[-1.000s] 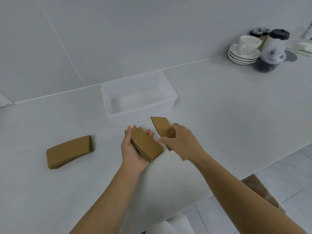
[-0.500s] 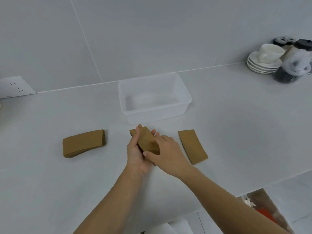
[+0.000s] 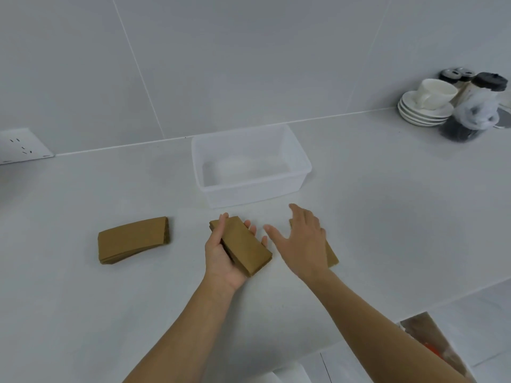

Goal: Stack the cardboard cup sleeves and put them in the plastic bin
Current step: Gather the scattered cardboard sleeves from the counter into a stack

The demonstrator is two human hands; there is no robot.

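- The left hand lies palm up just above the white worktop, cradling a stack of brown cardboard sleeves; the thumb presses along the stack's left edge and the fingertips curl up past its right side.
- The held stack is angled, one short end pointing toward the plastic bin and the other back toward the worktop's near edge.
- The right hand is open, palm down, fingers spread, holding nothing. It hovers over a single flat sleeve, of which only a strip shows past the hand's right side and a corner near the fingers; whether the palm touches it I cannot tell.
- The two hands sit close side by side, with a narrow gap between them.
- The clear plastic bin stands toward the back of the worktop, near the tiled wall, just beyond both hands, with no sleeves in it.
- A second pile of sleeves lies flat on the worktop to the left, well apart from the left hand.
- In the worktop's far right corner sits a white cup on a stack of saucers, next to some dark-lidded jars.
- A wall socket sits low on the wall at the left.
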